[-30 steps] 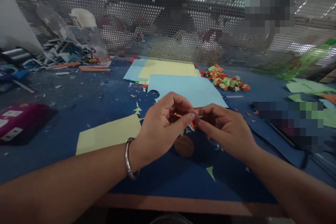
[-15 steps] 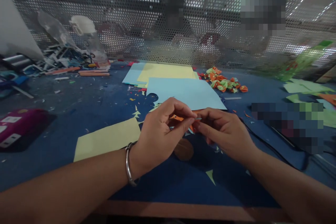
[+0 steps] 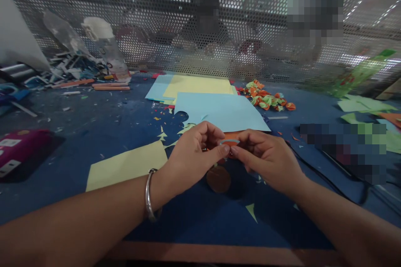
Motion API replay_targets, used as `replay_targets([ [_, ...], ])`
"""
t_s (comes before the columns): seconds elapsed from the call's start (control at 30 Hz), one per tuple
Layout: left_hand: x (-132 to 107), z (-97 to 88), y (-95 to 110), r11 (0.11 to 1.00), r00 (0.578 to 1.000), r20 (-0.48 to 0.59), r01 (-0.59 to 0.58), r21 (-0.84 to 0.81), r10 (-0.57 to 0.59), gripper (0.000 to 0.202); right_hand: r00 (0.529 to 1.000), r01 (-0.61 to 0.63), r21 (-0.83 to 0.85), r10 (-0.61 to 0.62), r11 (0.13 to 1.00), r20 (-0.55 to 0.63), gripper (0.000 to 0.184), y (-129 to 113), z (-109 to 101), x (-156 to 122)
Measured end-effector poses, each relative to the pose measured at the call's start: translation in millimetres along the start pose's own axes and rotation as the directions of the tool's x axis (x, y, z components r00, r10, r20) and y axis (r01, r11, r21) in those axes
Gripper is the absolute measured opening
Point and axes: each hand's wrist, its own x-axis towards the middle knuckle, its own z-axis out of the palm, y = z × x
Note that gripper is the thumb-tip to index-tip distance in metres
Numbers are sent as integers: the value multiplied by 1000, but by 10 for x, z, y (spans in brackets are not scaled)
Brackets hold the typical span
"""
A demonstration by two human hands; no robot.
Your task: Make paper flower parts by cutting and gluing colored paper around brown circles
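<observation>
My left hand (image 3: 194, 156) and my right hand (image 3: 266, 156) meet over the blue table, fingertips pinched together on a small orange paper piece (image 3: 230, 142) with a light-blue edge. A silver bangle (image 3: 148, 195) circles my left wrist. Directly below the hands lies a round brown disc (image 3: 218, 179) on the table. Just beyond them sits a light-blue paper sheet (image 3: 222, 110), with a yellow sheet (image 3: 197, 85) further back. Another yellow sheet (image 3: 125, 166) lies left of my left hand.
A heap of folded orange and green paper pieces (image 3: 266, 98) lies at the back right. Paper scraps and orange sticks (image 3: 111, 87) litter the back left; a magenta box (image 3: 21, 148) sits far left. Green sheets (image 3: 363, 104) lie at right. A perforated metal screen (image 3: 200, 21) closes the back.
My hands have sunk slightly toward the table and drawn closer together, turning the small orange piece between the fingertips. Nothing else on the table moved.
</observation>
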Motion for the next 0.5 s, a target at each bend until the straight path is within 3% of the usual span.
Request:
replay_targets([
  [0.2, -18, 11, 26, 985, 994, 1, 108, -136, -109, 21, 1000, 0, 10, 0, 1000, 14, 20, 35, 4, 4],
  [0.5, 5, 9, 41, 993, 996, -47, 68, -92, -72, 22, 1000, -13, 22, 13, 1000, 0, 21, 29, 2, 10],
])
